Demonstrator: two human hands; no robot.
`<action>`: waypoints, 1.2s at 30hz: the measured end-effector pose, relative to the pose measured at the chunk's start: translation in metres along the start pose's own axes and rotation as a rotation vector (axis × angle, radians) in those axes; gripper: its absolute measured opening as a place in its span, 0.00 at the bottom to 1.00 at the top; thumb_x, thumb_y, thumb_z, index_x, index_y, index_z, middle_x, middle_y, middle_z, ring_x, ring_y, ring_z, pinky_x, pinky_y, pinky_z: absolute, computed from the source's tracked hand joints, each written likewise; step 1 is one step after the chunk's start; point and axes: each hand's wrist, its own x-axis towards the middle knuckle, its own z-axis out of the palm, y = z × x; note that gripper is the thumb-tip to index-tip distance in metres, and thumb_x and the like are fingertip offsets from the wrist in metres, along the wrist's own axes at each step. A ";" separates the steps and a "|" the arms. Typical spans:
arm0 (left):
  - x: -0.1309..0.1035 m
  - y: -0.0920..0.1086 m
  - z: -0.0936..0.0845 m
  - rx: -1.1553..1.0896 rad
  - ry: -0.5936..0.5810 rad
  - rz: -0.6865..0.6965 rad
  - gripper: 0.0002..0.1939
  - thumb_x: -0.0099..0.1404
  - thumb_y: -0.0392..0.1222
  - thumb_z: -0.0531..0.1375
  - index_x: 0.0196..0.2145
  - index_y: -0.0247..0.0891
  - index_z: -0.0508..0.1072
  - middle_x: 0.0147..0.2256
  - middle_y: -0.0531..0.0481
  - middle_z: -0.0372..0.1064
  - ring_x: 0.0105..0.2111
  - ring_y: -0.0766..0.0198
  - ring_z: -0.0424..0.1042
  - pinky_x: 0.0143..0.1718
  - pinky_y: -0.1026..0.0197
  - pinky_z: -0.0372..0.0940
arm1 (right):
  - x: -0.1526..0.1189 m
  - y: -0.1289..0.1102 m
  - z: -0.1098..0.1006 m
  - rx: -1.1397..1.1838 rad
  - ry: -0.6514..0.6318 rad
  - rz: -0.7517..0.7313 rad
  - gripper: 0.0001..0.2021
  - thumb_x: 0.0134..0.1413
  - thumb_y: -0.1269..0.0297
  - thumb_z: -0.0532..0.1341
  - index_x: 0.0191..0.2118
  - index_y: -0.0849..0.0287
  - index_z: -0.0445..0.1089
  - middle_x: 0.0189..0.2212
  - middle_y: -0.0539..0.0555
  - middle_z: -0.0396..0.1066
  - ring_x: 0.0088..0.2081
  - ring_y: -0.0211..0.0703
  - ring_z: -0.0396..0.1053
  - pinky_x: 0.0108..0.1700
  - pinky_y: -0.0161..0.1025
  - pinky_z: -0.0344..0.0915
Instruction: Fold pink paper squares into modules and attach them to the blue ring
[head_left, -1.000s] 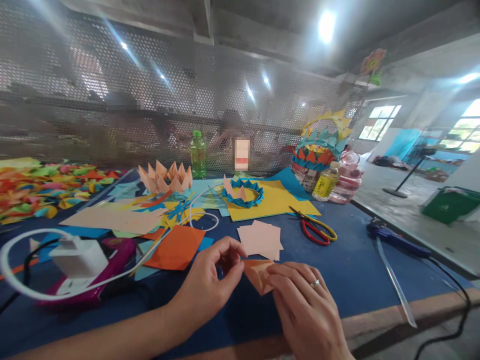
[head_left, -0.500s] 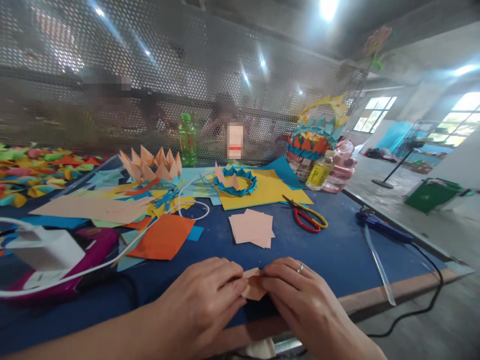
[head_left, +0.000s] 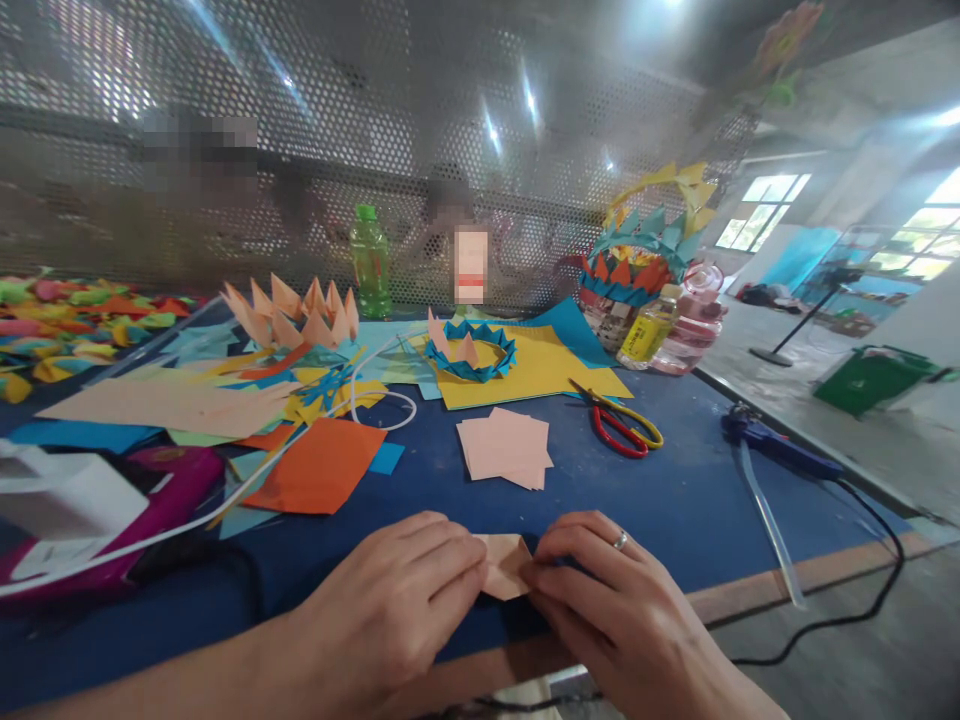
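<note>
A small folded piece of light orange paper (head_left: 508,567) is held between both hands near the table's front edge. My left hand (head_left: 409,590) pinches its left side, fingers pressed together. On the right side my right hand (head_left: 607,590), with a ring on one finger, grips the paper between thumb and fingertips. Just beyond the hands lies a loose stack of pale pink paper squares (head_left: 504,447). Behind that stack, a ring of blue folded points (head_left: 480,365) with some pink points rests on yellow paper (head_left: 551,365).
Scissors (head_left: 626,430) and a blue glue gun (head_left: 787,447) lie to the right. Bottles and a paper basket (head_left: 622,285) stand behind. At left are orange paper (head_left: 322,465), a white cable, a magenta device (head_left: 176,500) and a peach folded crown (head_left: 292,320).
The view has shifted slightly. The right hand's fingers have moved a little away from the left hand, and more of the folded paper shows between them.
</note>
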 end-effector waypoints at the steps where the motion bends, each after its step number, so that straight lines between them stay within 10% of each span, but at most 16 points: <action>1: 0.002 0.000 -0.002 -0.015 -0.012 -0.007 0.17 0.70 0.30 0.45 0.39 0.36 0.73 0.36 0.44 0.77 0.35 0.59 0.75 0.39 0.60 0.68 | -0.001 0.000 0.000 0.014 0.004 0.008 0.07 0.60 0.75 0.59 0.35 0.59 0.73 0.34 0.53 0.72 0.40 0.40 0.69 0.42 0.38 0.70; 14: 0.008 0.006 -0.004 -0.173 -0.217 -0.182 0.11 0.69 0.33 0.51 0.38 0.40 0.73 0.39 0.50 0.74 0.35 0.63 0.71 0.32 0.64 0.64 | -0.001 -0.002 0.004 0.181 0.087 0.161 0.06 0.55 0.76 0.63 0.31 0.58 0.72 0.31 0.51 0.73 0.36 0.39 0.69 0.38 0.35 0.69; 36: 0.022 0.006 0.009 -0.411 -0.131 -0.492 0.10 0.67 0.35 0.55 0.28 0.41 0.70 0.31 0.53 0.70 0.31 0.67 0.71 0.31 0.68 0.65 | 0.001 0.003 0.006 0.200 0.063 0.317 0.07 0.54 0.75 0.61 0.28 0.58 0.70 0.33 0.53 0.69 0.37 0.41 0.68 0.38 0.38 0.68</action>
